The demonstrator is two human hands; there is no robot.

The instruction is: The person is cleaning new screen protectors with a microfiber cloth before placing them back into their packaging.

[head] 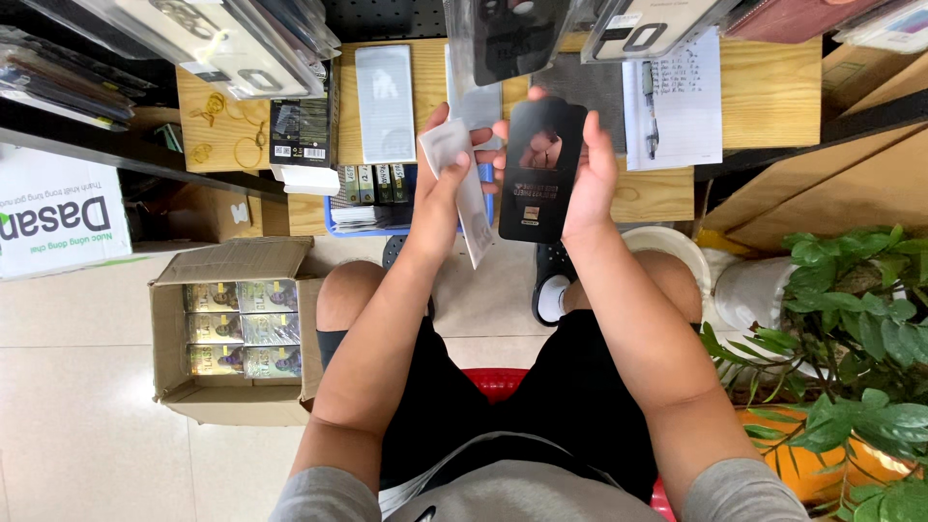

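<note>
I sit on a red stool with both hands raised in front of a low wooden shelf. My right hand grips a flat black phone-case piece with a cut-out near its top, held upright. My left hand pinches a small whitish wipe or packet and a long clear plastic sleeve that hangs down from the fingers. The two hands almost touch at the fingertips above the black piece.
An open cardboard box of packaged goods stands on the floor at left. A blue tray of small boxes sits under the shelf. A notebook with a pen lies on the shelf. Potted plant at right. Packaged phone cases hang overhead.
</note>
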